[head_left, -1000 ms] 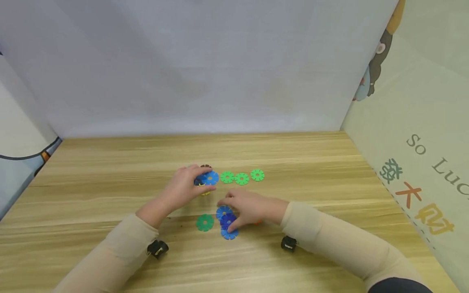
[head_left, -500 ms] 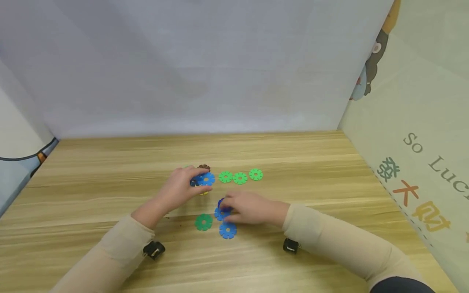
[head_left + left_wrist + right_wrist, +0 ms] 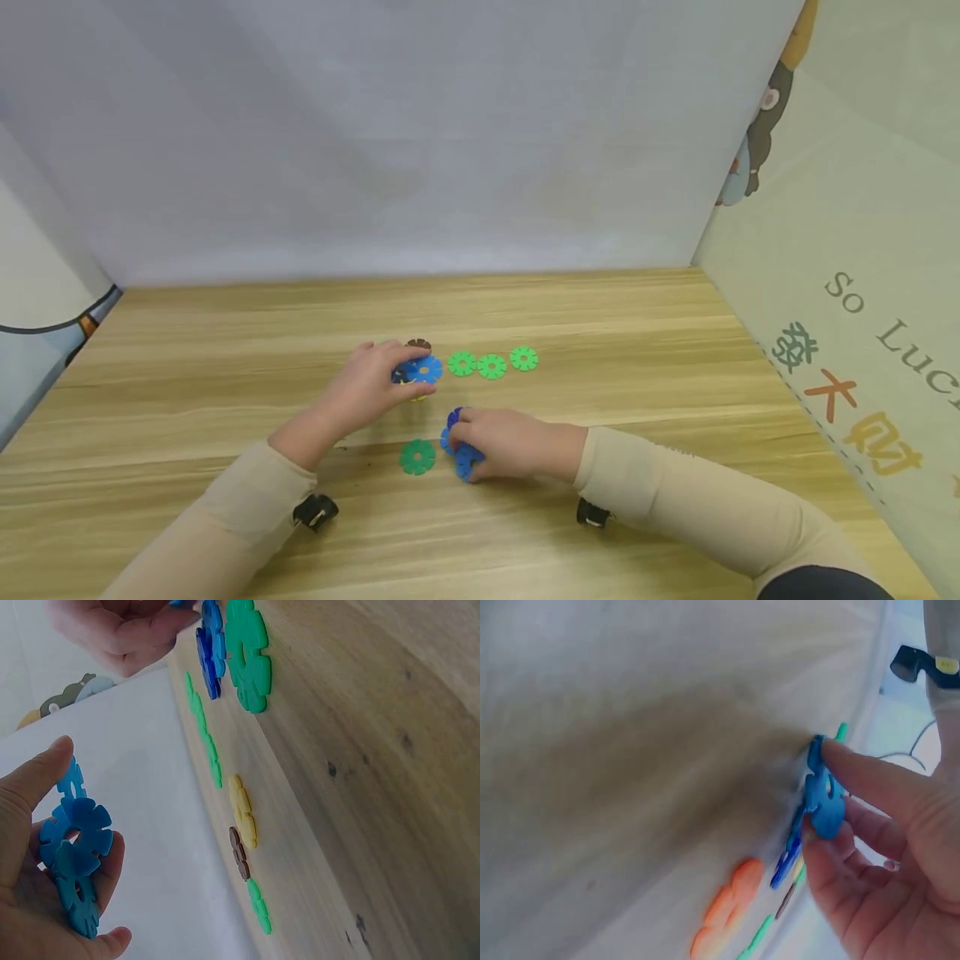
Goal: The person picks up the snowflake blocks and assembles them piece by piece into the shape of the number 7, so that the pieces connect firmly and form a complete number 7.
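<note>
My left hand (image 3: 367, 379) is raised over the table and holds several blue snowflake discs (image 3: 79, 836) slotted together, thumb on one side and fingers on the other. Lower and to the right, my right hand (image 3: 513, 442) pinches a light blue snowflake disc (image 3: 826, 806) between thumb and fingers, its face tilted up off the wood. Just beyond it a dark blue disc (image 3: 454, 417) lies with another blue disc, partly covered by my right fingers. A green disc (image 3: 417, 457) lies flat to the left of these.
Light green discs (image 3: 492, 367) form a short row behind the hands. A yellow disc (image 3: 242, 810) and a brown disc (image 3: 238, 853) lie beneath the left hand, beside another green disc (image 3: 259, 906). An orange disc (image 3: 727, 904) shows near the right hand. A pale cloth wall (image 3: 420, 167) rises behind.
The dark blue disc has slid away from me, off the nearer light blue disc. My right hand has since shifted onto that light blue disc and tilted it up. My left hand stays nearly still.
</note>
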{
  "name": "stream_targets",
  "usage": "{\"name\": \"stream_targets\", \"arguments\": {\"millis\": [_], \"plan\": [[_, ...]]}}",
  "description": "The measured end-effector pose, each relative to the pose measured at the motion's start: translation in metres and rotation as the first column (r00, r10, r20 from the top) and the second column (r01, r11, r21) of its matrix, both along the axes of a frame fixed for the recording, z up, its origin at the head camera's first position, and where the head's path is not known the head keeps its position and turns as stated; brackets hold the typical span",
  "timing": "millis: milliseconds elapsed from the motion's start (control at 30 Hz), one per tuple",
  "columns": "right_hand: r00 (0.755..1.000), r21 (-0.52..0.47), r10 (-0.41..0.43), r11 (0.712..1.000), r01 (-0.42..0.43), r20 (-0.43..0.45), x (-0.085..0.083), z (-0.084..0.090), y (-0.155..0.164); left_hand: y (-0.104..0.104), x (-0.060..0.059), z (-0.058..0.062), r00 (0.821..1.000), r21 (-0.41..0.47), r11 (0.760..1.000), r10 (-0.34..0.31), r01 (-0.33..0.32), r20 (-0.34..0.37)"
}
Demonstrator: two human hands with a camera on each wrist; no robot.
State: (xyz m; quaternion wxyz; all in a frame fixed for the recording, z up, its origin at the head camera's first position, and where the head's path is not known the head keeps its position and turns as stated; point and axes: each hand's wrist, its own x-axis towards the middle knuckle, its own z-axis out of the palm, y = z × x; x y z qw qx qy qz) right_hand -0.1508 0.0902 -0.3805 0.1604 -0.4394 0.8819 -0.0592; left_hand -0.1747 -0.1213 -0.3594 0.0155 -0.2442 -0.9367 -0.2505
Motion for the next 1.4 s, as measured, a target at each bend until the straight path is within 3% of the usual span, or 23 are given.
{"name": "stream_targets", "arguments": {"millis": [167, 300, 467, 633, 767, 867, 1100, 1400], "plan": [[0.990, -0.140, -0.029, 0.989, 0.049, 0.141, -0.016, 0.009, 0.009, 0.000, 0.001, 0.001, 1.000, -0.008, 1.000, -0.001, 0.001, -0.010], [0.970, -0.253, -0.108, 0.954, 0.163, 0.219, -0.028, 0.019, 0.016, 0.000, 0.001, 0.002, 0.999, -0.017, 1.000, -0.004, 0.003, -0.032], [0.924, -0.379, -0.244, 0.858, 0.347, 0.294, -0.040, 0.024, 0.022, -0.001, 0.000, 0.004, 0.999, -0.016, 1.000, -0.006, 0.005, -0.047], [0.875, -0.469, -0.295, 0.755, 0.459, 0.383, -0.049, 0.023, 0.025, -0.001, 0.000, 0.004, 0.998, -0.015, 1.000, -0.002, 0.001, -0.060], [0.852, -0.495, -0.317, 0.706, 0.506, 0.418, -0.050, 0.021, 0.024, -0.001, 0.000, 0.004, 0.998, -0.015, 1.000, -0.004, 0.003, -0.067], [0.856, -0.514, -0.312, 0.696, 0.501, 0.412, -0.050, 0.021, 0.022, 0.000, -0.001, 0.004, 0.998, -0.020, 1.000, -0.008, 0.007, -0.062], [0.892, -0.553, -0.291, 0.705, 0.445, 0.347, -0.047, 0.020, 0.017, 0.001, -0.001, 0.003, 0.998, -0.021, 1.000, -0.020, 0.018, -0.067], [0.904, -0.545, -0.296, 0.724, 0.423, 0.309, -0.045, 0.019, 0.016, 0.006, -0.001, 0.006, 0.996, -0.033, 0.999, -0.027, 0.025, -0.080]]}}
